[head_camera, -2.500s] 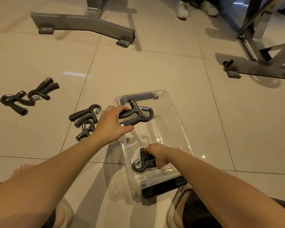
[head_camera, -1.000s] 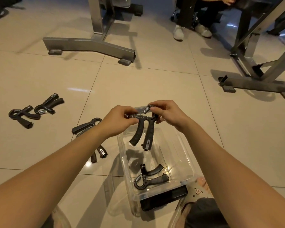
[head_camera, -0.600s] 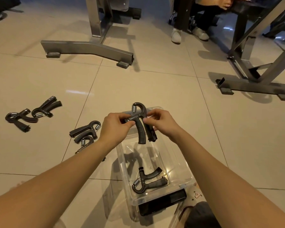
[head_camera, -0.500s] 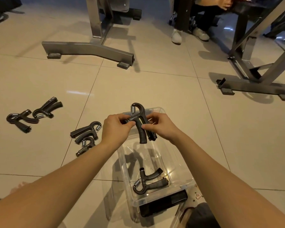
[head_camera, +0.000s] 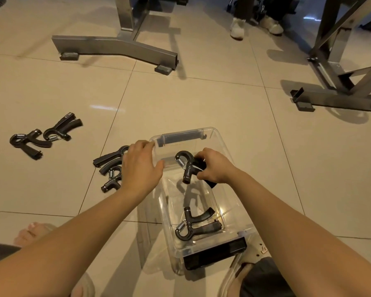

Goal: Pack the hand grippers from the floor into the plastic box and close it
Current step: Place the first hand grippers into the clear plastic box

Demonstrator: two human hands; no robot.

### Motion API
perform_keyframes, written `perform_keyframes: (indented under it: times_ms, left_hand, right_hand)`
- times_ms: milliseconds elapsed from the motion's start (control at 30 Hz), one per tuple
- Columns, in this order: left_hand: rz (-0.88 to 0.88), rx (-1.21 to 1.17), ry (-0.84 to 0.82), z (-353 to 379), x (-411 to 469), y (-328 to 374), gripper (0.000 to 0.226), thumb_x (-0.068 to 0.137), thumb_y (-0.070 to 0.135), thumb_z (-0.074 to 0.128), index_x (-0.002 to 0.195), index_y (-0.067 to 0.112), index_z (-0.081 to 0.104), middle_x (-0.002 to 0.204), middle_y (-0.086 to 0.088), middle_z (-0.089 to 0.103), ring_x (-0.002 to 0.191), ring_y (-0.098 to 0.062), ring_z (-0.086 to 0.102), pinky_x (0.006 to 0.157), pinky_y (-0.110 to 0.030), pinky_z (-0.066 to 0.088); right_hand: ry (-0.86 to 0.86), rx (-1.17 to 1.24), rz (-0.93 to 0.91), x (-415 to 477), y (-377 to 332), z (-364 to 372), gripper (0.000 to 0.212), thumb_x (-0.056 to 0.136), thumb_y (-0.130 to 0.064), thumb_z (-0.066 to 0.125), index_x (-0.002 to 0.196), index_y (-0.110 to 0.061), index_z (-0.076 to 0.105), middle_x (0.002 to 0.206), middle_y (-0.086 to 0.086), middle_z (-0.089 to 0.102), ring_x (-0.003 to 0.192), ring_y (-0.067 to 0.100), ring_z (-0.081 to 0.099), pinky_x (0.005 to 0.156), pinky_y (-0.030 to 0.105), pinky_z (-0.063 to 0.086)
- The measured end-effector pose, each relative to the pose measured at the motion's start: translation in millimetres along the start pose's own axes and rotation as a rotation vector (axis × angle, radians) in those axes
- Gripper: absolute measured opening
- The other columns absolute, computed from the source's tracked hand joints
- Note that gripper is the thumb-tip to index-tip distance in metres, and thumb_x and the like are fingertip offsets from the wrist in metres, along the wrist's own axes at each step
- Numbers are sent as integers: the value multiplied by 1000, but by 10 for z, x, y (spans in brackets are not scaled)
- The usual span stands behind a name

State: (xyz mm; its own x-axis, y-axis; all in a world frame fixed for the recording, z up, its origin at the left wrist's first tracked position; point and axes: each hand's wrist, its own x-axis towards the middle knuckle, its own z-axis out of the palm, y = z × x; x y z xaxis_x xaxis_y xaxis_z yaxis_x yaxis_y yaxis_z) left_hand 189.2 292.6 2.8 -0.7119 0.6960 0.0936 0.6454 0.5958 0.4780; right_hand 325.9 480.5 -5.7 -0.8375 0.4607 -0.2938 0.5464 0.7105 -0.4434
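Now one black hand gripper (head_camera: 185, 166) sits in the far half of the clear plastic box (head_camera: 222, 137), its spring loop turned toward the upper left and one handle pointing down. The right hand (head_camera: 215, 167) grasps it, fingers curled round the other handle; whether it touches the box bottom cannot be told. A second gripper (head_camera: 196, 225) lies flat on the bottom at the near end, close to the black latch (head_camera: 214, 255) on the box's near wall.

The left hand (head_camera: 140, 166) is released, its fingers loosely spread and holding nothing, over the box's left rim; contact with the rim is unclear. Just left of the box, partly hidden by that hand, two grippers (head_camera: 109, 160) lie together on the tiled floor (head_camera: 201, 99). Another pair (head_camera: 59, 129) lies well apart at the left of the frame, one against the other.

A grey metal base (head_camera: 116, 47) crosses the upper left, a second frame (head_camera: 341, 97) stands at the upper right, and white shoes (head_camera: 237, 28) show at the top centre.
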Motion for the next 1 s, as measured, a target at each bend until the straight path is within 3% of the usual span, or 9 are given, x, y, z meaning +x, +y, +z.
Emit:
perform_keyframes:
  times_ms: [133, 233, 500, 600, 833, 1000]
  left_hand:
    - [-271, -130, -181, 56, -34, -108, 56, 95, 42, 62, 137, 5, 55, 131, -12, 63, 116, -31, 60, 94, -43, 50]
    - [-188, -307, -209, 86, 5, -117, 46, 96, 31, 63, 138, 15, 55, 127, -4, 66, 111, -22, 64, 92, -39, 52]
    - [-204, -582, -404, 218, 239, -140, 83, 90, 19, 73, 159, 30, 27, 133, 6, 59, 108, -14, 64, 90, -28, 54]
    - [-237, -661, -427, 246, 287, -158, 81, 92, 19, 72, 158, 33, 28, 136, 4, 57, 107, -11, 64, 82, -15, 47]
    - [-286, -781, -436, 288, 366, -137, 77, 91, 17, 75, 155, 36, 35, 131, 5, 56, 111, -13, 67, 81, -9, 40]
    - [-286, -813, -437, 345, 382, -166, 76, 89, 19, 77, 152, 39, 39, 134, 3, 60, 114, -21, 67, 95, -19, 42]
  right_hand:
    - [-141, -201, -83, 58, 97, 324, 36, 74, -25, 78, 107, -15, 68, 103, 1, 55, 90, 24, 60, 78, 38, 54]
    - [-227, -323, -122, 65, 163, 506, 37, 77, -23, 77, 110, -13, 67, 109, 4, 56, 95, 24, 58, 82, 40, 55]
    - [-374, -540, -166, 147, 382, 790, 43, 81, -17, 74, 122, -16, 61, 120, 5, 52, 110, 27, 52, 87, 42, 54]
    - [-362, -547, -150, 157, 490, 814, 43, 82, -15, 72, 123, -14, 60, 120, 5, 53, 110, 27, 53, 87, 41, 54]
    - [-300, -479, -121, 180, 588, 915, 37, 82, -8, 66, 119, -13, 61, 116, 5, 53, 107, 27, 52, 81, 38, 52]
    - [-272, -451, -95, 163, 635, 1006, 44, 81, -8, 66, 125, -14, 61, 116, 4, 55, 107, 27, 54, 84, 39, 53]
